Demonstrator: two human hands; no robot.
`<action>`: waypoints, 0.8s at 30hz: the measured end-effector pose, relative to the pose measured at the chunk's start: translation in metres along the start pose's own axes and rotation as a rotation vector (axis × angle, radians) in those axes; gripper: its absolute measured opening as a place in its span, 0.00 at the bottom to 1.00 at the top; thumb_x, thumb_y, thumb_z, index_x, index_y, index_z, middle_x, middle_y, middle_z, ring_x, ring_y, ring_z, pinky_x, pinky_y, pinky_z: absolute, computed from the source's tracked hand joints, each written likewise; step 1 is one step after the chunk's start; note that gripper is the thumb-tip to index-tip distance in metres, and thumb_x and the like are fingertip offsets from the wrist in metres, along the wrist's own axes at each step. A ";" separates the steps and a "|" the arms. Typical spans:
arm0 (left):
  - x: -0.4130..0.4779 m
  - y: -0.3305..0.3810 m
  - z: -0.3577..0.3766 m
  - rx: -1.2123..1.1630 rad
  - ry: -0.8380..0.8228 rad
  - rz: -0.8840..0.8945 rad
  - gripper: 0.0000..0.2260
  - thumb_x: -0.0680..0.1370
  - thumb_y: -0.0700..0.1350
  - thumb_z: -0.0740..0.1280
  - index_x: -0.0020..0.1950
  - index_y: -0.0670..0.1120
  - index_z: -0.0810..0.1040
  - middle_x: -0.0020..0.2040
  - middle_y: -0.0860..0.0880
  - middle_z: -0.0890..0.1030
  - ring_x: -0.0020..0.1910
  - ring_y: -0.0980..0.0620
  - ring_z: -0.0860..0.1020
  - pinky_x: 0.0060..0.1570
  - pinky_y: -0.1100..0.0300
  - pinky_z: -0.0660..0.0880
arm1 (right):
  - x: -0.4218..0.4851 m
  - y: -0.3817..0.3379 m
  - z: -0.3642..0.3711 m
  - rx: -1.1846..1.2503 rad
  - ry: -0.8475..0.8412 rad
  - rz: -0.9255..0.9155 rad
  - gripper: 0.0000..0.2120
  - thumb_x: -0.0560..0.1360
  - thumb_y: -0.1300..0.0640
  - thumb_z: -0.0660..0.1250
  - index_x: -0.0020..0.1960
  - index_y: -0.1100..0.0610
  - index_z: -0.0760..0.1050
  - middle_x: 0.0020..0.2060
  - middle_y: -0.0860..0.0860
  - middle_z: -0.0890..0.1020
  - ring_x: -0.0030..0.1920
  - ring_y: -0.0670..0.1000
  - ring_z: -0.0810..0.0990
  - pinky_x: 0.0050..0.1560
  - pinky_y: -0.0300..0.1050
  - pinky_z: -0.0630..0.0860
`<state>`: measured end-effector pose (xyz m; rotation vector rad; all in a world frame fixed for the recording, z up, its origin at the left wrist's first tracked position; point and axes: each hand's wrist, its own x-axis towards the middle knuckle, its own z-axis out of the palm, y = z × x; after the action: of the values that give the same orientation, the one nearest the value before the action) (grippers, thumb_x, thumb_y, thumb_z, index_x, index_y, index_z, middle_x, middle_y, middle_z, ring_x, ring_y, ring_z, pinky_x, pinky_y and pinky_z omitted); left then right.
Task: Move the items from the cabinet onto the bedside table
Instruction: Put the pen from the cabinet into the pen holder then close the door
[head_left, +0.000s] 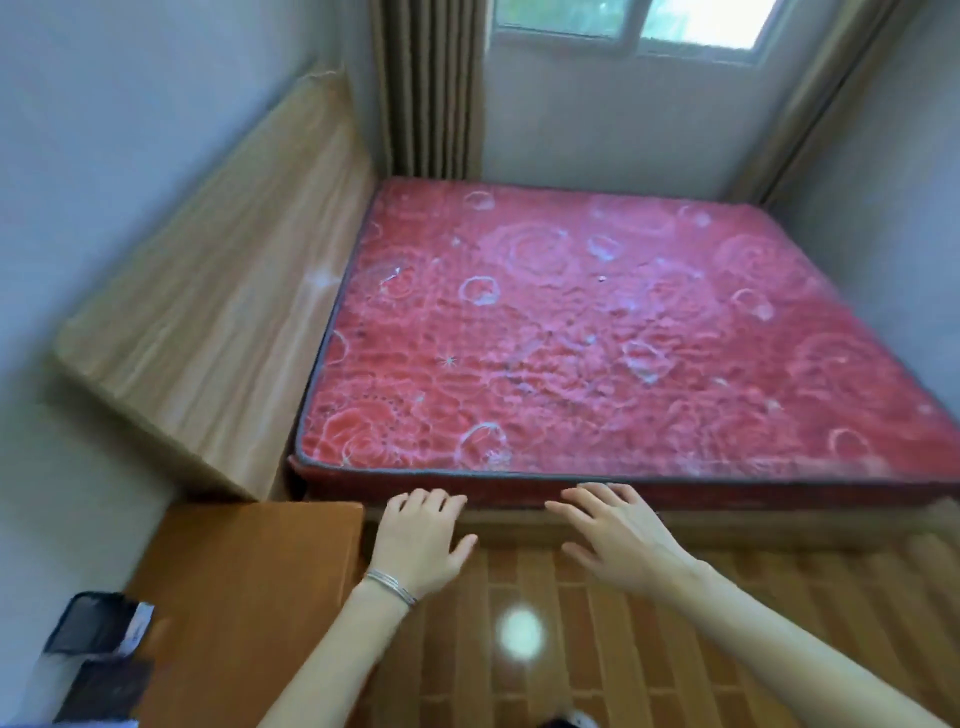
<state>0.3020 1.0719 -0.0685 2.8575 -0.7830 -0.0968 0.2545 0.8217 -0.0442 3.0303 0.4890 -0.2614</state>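
Left hand (418, 535), silver bangles at wrist: fingers relaxed, grasping nothing. Right hand (615, 535): likewise released. Orange-brown wooden bedside table (249, 561) beside red rose-patterned mattress (597, 338).

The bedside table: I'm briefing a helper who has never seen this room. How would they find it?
Start at the big red mattress. At its near left corner, beside the near end of the pale wooden headboard, stands the bedside table. Its top is a deeper orange-brown than the headboard, with dark items by its left edge.
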 end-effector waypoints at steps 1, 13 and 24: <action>0.015 0.027 -0.007 0.019 0.010 0.080 0.22 0.68 0.60 0.56 0.48 0.49 0.82 0.41 0.52 0.82 0.40 0.50 0.81 0.41 0.54 0.77 | -0.028 0.017 -0.003 0.007 0.000 0.079 0.24 0.68 0.41 0.55 0.60 0.47 0.76 0.52 0.46 0.81 0.53 0.50 0.80 0.50 0.49 0.78; 0.034 0.456 -0.032 0.029 -0.022 0.935 0.22 0.69 0.59 0.56 0.55 0.50 0.79 0.48 0.51 0.81 0.49 0.48 0.79 0.47 0.50 0.75 | -0.438 0.116 -0.016 0.088 0.102 0.978 0.27 0.77 0.47 0.57 0.74 0.47 0.55 0.72 0.51 0.63 0.71 0.52 0.61 0.66 0.51 0.60; -0.132 0.797 -0.032 -0.143 0.046 1.508 0.21 0.77 0.58 0.57 0.69 0.53 0.68 0.63 0.52 0.75 0.62 0.50 0.72 0.59 0.54 0.66 | -0.787 0.094 -0.038 -0.001 0.206 1.610 0.23 0.78 0.45 0.56 0.71 0.50 0.63 0.69 0.50 0.68 0.68 0.53 0.65 0.65 0.49 0.62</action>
<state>-0.2058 0.4697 0.1144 1.4687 -2.4181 0.1147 -0.4457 0.4948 0.1346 2.4061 -1.7935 0.1632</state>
